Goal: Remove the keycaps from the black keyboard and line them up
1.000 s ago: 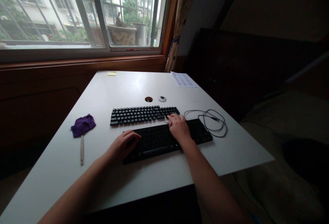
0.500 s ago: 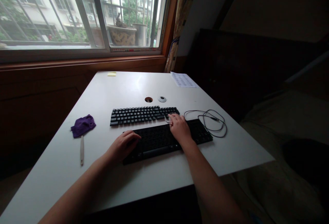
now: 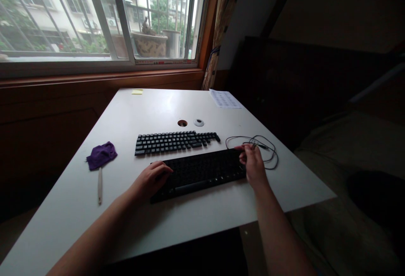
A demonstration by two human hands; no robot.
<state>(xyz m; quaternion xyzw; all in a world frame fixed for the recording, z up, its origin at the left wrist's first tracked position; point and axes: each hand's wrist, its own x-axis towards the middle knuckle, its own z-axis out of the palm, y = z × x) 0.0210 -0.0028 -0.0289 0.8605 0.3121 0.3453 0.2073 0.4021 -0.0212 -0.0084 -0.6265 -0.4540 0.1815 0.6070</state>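
A black keyboard base (image 3: 202, 168) lies slightly tilted on the white table, its key area dark. My left hand (image 3: 155, 177) rests closed over its left end, fingers curled round the edge. Above the right end is my right hand (image 3: 253, 162), its fingers pinched together on a thin wire tool (image 3: 241, 167), of which only a bit shows. Behind the base, black keycaps (image 3: 164, 143) are laid out in keyboard rows, with gaps at the lower right.
A black cable (image 3: 275, 158) lies coiled at the right. To the left are a purple cloth (image 3: 101, 155) and a pale handle (image 3: 100, 187) sticking out from it. Farther back are a cable hole (image 3: 182, 123), a round cover (image 3: 198, 122), a yellow note (image 3: 137, 92) and a printed sheet (image 3: 225, 98).
My right hand has moved right, from beside the keycap rows to the right end of the base. The right part of the keycap layout is now uncovered. My left hand stays put.
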